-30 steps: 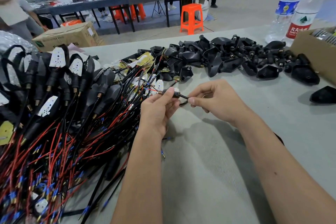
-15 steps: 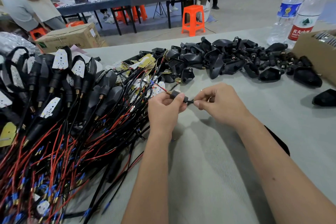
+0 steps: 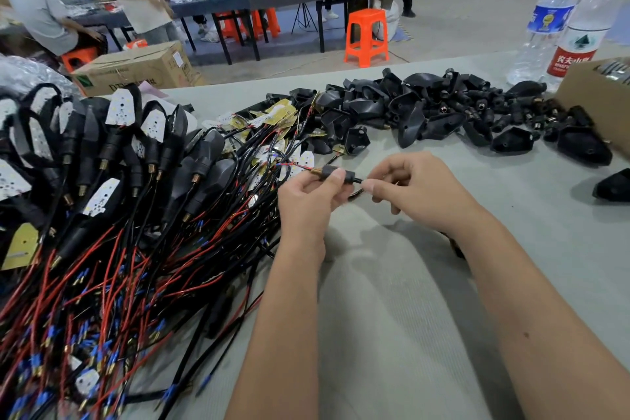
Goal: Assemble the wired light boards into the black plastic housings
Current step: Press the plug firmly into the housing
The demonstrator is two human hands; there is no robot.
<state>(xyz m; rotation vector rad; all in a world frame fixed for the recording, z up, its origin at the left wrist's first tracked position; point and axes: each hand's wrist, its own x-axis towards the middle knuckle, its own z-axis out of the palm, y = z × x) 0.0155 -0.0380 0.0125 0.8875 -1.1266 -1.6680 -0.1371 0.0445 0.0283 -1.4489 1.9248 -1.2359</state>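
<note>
The left hand (image 3: 308, 196) pinches a small black sleeve (image 3: 332, 173) between thumb and fingertips, its brass end pointing left where red and black wires (image 3: 293, 165) run off into the heap, and the right hand (image 3: 414, 189) has its thumb and forefinger closed on the thin black lead (image 3: 356, 180) coming out of the sleeve's other end. Compared with a second ago, the two hands have drawn closer together and lifted a little off the grey table (image 3: 392, 317); the exposed stretch of lead between them looks shorter — which suggests the wire is being fed or pulled through the sleeve, a threading step that comes before the board seats in a housing. Half a second ago the grip was already much the same, so the change since then is slight. The light board on this wire cannot be picked out; it seems lost among the loose boards (image 3: 272, 114) just beyond the left hand. Empty black housings (image 3: 412, 116) lie piled well apart to the upper right, none in hand yet, while finished units (image 3: 122, 126) stand stacked on the left — so this piece is, by my reading, still early in its assembly.
</note>
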